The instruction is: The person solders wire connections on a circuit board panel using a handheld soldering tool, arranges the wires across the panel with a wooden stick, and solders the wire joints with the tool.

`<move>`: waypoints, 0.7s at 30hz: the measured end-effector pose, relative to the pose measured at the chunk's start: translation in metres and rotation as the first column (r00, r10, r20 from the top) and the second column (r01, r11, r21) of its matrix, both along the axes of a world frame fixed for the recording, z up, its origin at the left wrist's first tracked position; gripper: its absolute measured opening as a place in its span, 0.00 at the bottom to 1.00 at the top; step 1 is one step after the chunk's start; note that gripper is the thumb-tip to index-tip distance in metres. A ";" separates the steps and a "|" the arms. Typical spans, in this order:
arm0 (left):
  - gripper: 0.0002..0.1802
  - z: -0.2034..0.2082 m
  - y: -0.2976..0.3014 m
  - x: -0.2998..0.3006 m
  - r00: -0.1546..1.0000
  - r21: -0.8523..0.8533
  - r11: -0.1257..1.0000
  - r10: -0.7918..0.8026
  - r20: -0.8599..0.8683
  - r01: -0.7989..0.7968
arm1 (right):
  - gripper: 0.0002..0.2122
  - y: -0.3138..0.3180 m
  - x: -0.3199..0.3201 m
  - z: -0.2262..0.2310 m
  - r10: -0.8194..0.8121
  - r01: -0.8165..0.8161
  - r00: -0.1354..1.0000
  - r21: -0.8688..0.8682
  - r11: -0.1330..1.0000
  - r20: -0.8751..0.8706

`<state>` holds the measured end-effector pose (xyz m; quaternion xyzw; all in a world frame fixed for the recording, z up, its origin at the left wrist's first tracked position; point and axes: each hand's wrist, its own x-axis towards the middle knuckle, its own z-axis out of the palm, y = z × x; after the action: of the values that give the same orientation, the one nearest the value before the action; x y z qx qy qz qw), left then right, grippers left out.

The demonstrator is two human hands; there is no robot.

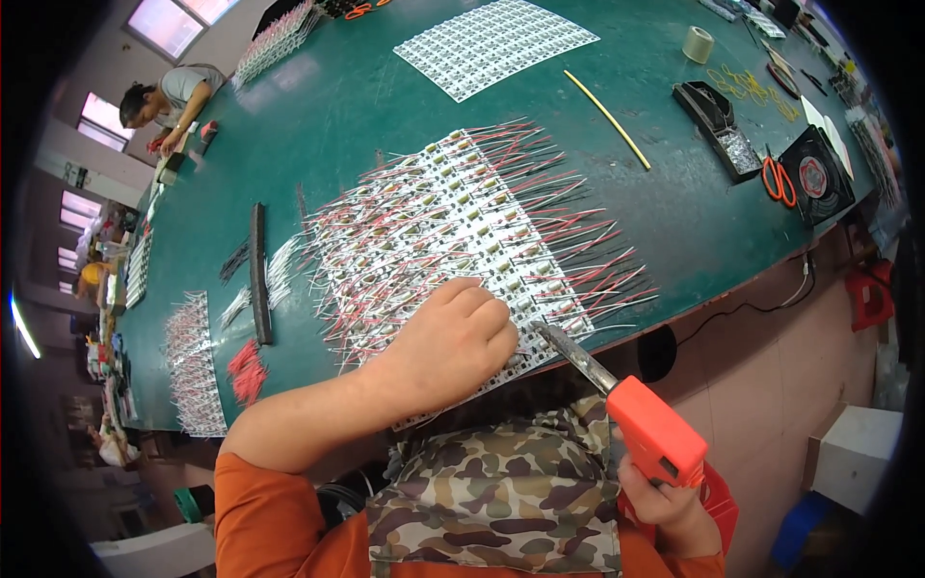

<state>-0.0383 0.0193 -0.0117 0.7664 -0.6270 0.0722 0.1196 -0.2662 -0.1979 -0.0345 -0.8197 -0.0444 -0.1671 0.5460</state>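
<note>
A white circuit board panel [479, 243], set with rows of small components, lies in front of me. Red, white and black wires [568, 217] stick out from it on both sides. My left hand [453, 332] rests over the near part of the panel with its fingers curled closed; whatever they pinch is hidden. My right hand [660, 496] grips a red soldering gun [655, 429] from below. Its metal tip touches or hovers just over the panel's near right part, beside my left fingers; I cannot tell which.
Bundles of white wires [279, 273] and red wires [248, 374] lie left, around a dark bar [258, 275]. Another panel [491, 43] lies farther back. At right are a black holder [718, 130], orange scissors [777, 180] and a fan [817, 176]. A co-worker [178, 96] leans at the far left.
</note>
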 end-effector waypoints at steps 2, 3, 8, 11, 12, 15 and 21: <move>0.06 0.000 0.000 -0.001 1.000 -0.001 1.000 0.014 -0.007 -0.014 | 0.13 0.000 -0.001 0.002 0.001 -0.001 1.000 0.036 0.999 -0.004; 0.05 0.000 -0.001 -0.001 0.999 -0.003 1.000 0.029 -0.014 -0.029 | 0.13 0.000 -0.002 0.002 -0.022 0.023 1.000 0.031 0.999 -0.019; 0.05 0.002 0.002 -0.008 0.994 -0.043 0.994 0.095 -0.052 -0.098 | 0.13 -0.005 -0.016 -0.003 0.053 -0.046 0.990 0.052 0.998 -0.133; 0.05 0.001 0.002 -0.010 0.995 -0.033 0.996 0.078 -0.058 -0.080 | 0.16 -0.005 -0.026 -0.014 0.076 -0.074 0.989 0.023 0.997 -0.126; 0.05 0.001 0.002 -0.010 0.996 -0.017 0.997 0.069 -0.062 -0.070 | 0.17 -0.004 -0.028 -0.018 0.076 -0.074 0.989 0.023 0.997 -0.126; 0.05 0.002 0.001 -0.010 0.997 0.009 0.998 0.064 -0.048 -0.063 | 0.23 0.001 -0.032 -0.028 0.016 -0.008 0.993 0.069 0.998 -0.119; 0.04 0.003 -0.001 -0.011 0.997 0.043 0.997 0.066 -0.032 -0.064 | 0.29 -0.001 -0.024 -0.029 0.062 -0.060 0.997 0.050 0.997 -0.048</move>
<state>-0.0495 0.0180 -0.0083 0.7898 -0.6010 0.0502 0.1116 -0.2901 -0.1988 -0.0631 -0.8084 -0.0518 -0.1308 0.5716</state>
